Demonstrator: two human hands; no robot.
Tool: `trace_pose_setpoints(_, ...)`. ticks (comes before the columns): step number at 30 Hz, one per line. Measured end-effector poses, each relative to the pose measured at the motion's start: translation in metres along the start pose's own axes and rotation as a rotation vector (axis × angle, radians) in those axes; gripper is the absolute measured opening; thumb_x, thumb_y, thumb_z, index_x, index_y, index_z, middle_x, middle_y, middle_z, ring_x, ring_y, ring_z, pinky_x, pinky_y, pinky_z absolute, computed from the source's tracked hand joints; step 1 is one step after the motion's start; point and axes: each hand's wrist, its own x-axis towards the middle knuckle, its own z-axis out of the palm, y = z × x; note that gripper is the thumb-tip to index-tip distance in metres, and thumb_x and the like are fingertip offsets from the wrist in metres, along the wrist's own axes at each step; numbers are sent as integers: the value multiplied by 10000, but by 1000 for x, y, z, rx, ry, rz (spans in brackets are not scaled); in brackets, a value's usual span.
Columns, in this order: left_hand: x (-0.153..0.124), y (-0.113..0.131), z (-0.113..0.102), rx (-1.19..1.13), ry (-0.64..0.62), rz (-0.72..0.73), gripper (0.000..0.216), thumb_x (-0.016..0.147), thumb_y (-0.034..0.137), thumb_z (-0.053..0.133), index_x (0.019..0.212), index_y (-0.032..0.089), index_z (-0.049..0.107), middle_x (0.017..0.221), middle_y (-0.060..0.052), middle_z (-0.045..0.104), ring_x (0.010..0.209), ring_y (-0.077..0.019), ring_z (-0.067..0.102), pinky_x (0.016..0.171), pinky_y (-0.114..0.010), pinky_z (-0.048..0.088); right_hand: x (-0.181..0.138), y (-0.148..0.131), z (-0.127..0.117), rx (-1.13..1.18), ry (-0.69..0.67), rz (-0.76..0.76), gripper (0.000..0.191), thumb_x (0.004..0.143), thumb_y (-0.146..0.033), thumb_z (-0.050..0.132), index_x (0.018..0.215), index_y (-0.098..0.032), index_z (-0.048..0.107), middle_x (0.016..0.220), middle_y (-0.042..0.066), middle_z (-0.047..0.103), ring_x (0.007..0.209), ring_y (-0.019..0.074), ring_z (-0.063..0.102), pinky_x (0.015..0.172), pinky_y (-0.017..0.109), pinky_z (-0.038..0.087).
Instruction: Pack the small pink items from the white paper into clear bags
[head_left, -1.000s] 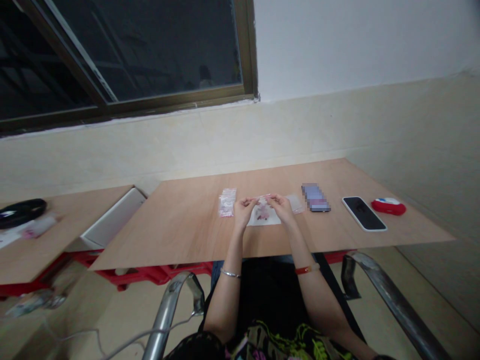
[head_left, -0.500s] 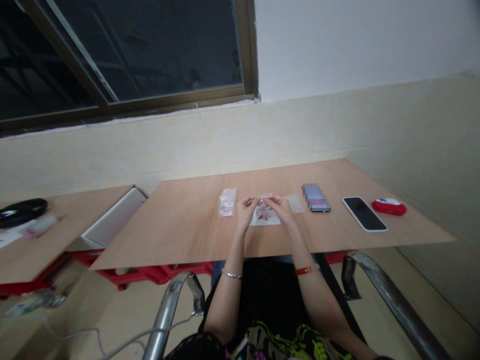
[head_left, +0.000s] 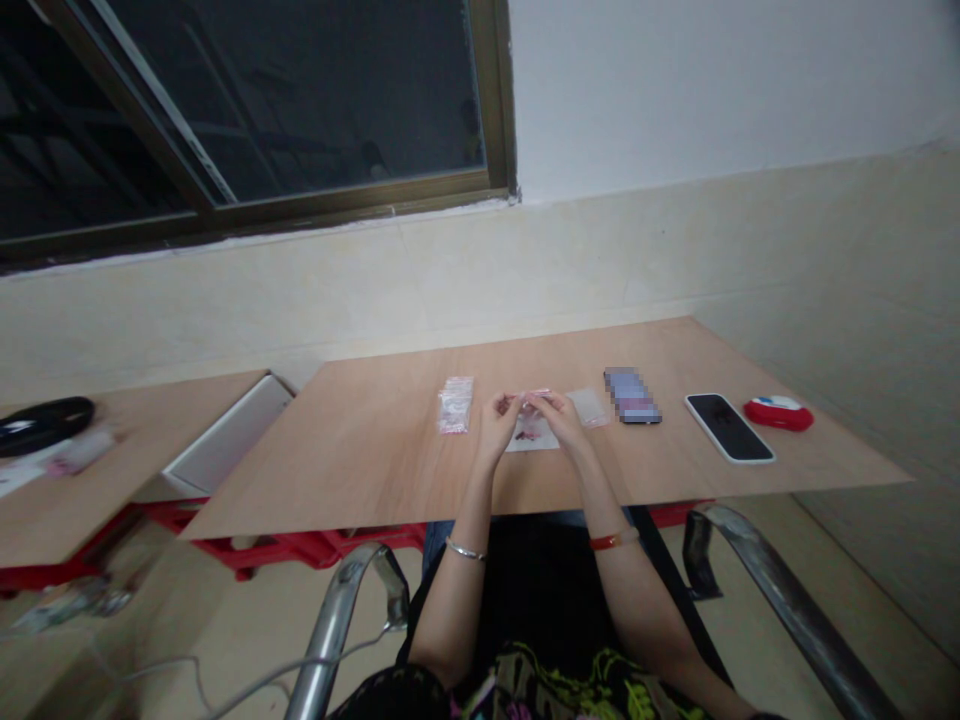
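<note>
Bag (head_left: 534, 396), small clear w/ pink edge, held up just over the table (head_left: 360, 450) mid-front, pinched between both hands: left hand (head_left: 498, 418) fingers closed on its left end, right hand (head_left: 559, 415) fingers closed on its right end. Contents too small & blurred to tell; hands hide most of it. White sheet (head_left: 534, 436) w/ reddish bits lies under hands. Phone (head_left: 727, 426) & a pixelated item (head_left: 631, 395) to the right. Plywood table, pale wall, dark window (head_left: 247, 100) above.

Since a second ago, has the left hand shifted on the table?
Yes, slightly. The left hand has drifted right, away from the stack of small bags and closer to the right hand; the stack has stayed put.
</note>
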Motion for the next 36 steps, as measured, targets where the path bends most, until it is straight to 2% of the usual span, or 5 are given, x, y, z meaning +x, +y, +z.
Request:
trace_pose_setpoints(10,0,0,3,-77,40,0,305,742,446,596,651,161,534,598,2,573,587,-110,549,559,-204,437,-2,-3,1,27,45,14,250,680,-424,648,801,-208,676,806,19,676,716,141,598,684,272,478)
trace_pose_setpoints(13,0,1,0,-55,76,32,298,747,435,598,652,163,522,576,14,546,562,-99,529,547,-197,425,-1,-4,-1,35,20,6,254,683,-419,648,831,-214,668,838,20,675,699,130,597,652,255,473)
trace_pose_setpoints(17,0,3,-1,-40,82,51,283,756,415,594,645,162,533,574,11,542,552,-93,513,526,-193,414,0,-4,-3,27,67,18,266,672,-433,647,809,-206,656,828,30,671,685,133,592,631,256,472)
trace_pose_setpoints(24,-2,5,2,-44,50,-28,205,723,350,636,738,146,620,693,-37,636,589,-126,565,523,-230,448,-1,-5,-1,-6,40,1,265,668,-457,648,757,-208,646,767,24,666,711,150,594,687,285,484)
trace_pose_setpoints(36,1,-1,0,79,120,24,190,728,329,634,706,140,645,674,-38,637,603,-132,572,549,-239,438,-1,-5,-1,-12,7,24,241,689,-428,635,788,-211,668,792,18,664,716,138,592,654,251,462)
